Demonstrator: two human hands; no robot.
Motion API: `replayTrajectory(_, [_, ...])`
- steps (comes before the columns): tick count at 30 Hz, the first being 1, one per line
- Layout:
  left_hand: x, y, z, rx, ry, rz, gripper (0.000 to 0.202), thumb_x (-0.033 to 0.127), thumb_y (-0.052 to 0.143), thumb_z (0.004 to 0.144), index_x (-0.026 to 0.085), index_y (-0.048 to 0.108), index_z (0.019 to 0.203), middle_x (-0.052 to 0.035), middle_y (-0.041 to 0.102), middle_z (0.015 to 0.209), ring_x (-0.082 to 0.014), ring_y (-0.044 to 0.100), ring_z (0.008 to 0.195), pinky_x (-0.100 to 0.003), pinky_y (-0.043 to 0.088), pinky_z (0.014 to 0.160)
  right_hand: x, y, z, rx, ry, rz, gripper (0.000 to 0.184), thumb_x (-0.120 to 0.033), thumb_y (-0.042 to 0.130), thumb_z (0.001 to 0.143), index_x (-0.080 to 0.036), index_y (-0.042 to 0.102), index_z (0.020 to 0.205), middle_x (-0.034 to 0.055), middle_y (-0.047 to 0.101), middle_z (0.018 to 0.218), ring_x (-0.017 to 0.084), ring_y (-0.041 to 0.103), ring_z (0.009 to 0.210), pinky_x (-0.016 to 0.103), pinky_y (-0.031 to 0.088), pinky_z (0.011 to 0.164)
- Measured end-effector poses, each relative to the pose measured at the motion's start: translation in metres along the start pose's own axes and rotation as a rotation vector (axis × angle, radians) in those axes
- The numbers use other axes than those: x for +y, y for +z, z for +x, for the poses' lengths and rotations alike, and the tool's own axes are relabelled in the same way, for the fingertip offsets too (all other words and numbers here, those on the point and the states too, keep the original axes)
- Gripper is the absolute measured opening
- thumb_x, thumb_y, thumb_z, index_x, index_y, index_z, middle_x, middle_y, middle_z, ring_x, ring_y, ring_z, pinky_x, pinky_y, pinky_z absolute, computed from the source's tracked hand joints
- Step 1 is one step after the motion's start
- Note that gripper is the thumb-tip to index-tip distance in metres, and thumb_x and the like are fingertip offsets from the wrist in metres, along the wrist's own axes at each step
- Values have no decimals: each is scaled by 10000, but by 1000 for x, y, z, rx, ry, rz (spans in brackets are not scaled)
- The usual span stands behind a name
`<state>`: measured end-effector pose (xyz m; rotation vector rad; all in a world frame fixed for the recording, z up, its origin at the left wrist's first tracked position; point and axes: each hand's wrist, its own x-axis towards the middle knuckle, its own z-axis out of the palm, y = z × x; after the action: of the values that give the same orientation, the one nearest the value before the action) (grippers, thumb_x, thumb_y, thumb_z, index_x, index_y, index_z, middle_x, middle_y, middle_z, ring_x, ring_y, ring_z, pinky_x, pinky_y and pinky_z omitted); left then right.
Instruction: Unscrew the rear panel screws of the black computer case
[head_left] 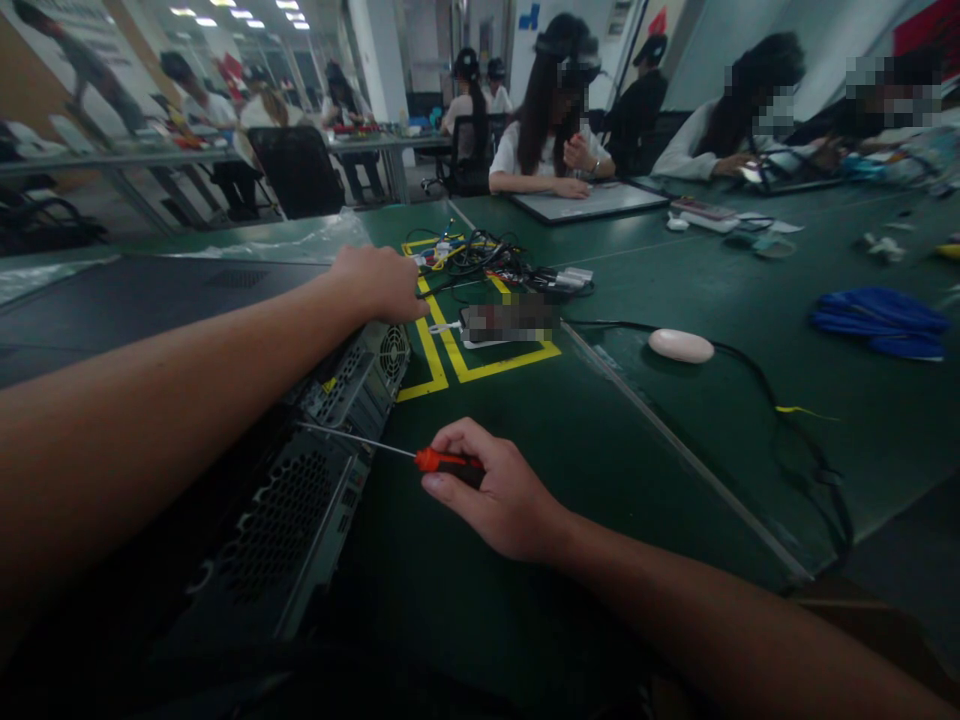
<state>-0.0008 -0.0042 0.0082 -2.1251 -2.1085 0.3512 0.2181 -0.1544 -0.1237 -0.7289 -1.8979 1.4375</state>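
My right hand (499, 485) is closed around the handle of a red and black screwdriver (442, 462). Its thin metal shaft points left, with the tip at the rear panel of a computer case (300, 500). That case lies on its side at the left, its perforated grille, ports and slots facing right. My left hand (379, 285) reaches across to the case's far rear corner, fingers bent over the edge; the fingertips are partly hidden. The screw or slot at the screwdriver's tip is too small and dark to make out.
On the green table (637, 480), yellow tape (495, 372) frames a phone (502, 322) and a tangle of cables (487, 255). A white mouse-shaped object (681, 346) and a blue bundle (877, 318) sit to the right. Other people work across the table.
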Motion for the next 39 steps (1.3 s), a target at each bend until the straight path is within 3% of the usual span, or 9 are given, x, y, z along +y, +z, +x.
replayTrajectory(3, [-1, 1, 1, -8, 4, 22, 670, 603, 713, 1057, 175, 883, 1544, -278, 802, 1545, -558, 722, 1469, -662, 572, 1237, 0, 0, 0, -7, 11, -6, 196, -353, 821, 1063, -260, 665, 1135, -5, 741, 995, 199, 676, 869, 352, 544, 841])
replayTrajectory(9, [-6, 4, 6, 9, 12, -25, 697, 681, 769, 992, 249, 905, 1522, -239, 830, 1480, -547, 708, 1468, -658, 562, 1238, 0, 0, 0, 5, 17, -24, 204, -368, 825, 1058, -262, 668, 1133, -4, 737, 990, 203, 669, 874, 364, 546, 846])
replayTrajectory(19, [-4, 1, 2, 2, 17, -21, 703, 660, 779, 995, 263, 884, 1566, -242, 845, 1461, -557, 719, 1462, -666, 573, 1224, -1, -1, 0, -11, 31, -13, 215, -388, 820, 1062, -261, 669, 1149, -4, 737, 994, 204, 670, 873, 369, 544, 848])
replayTrajectory(24, [-5, 2, 3, 10, 18, -35, 681, 618, 770, 990, 208, 908, 1516, -280, 824, 1501, -592, 725, 1454, -691, 564, 1228, -5, -1, -1, -10, 31, -3, 195, -359, 816, 1064, -261, 667, 1144, -5, 732, 991, 206, 677, 878, 366, 538, 850])
replayTrajectory(30, [-2, 2, 2, 7, 5, 21, 697, 631, 716, 1023, 202, 885, 1545, -265, 827, 1513, -575, 719, 1477, -665, 577, 1221, -2, -1, -1, -4, 43, -11, 207, -366, 836, 1066, -259, 681, 1150, -8, 738, 997, 203, 683, 889, 353, 540, 851])
replayTrajectory(34, [-3, 2, 1, 8, 8, -52, 713, 597, 779, 990, 190, 873, 1568, -287, 803, 1554, -592, 715, 1485, -695, 555, 1252, 0, 0, 0, -5, 37, 3, 193, -355, 839, 1071, -255, 694, 1151, -6, 736, 990, 208, 691, 895, 354, 544, 851])
replayTrajectory(39, [-6, 3, 3, 20, 27, -60, 735, 622, 793, 963, 227, 871, 1577, -281, 844, 1457, -607, 716, 1445, -742, 563, 1219, 0, -1, -1, -25, 47, 33, 186, -387, 831, 1091, -240, 735, 1151, 8, 766, 1005, 206, 694, 886, 352, 547, 840])
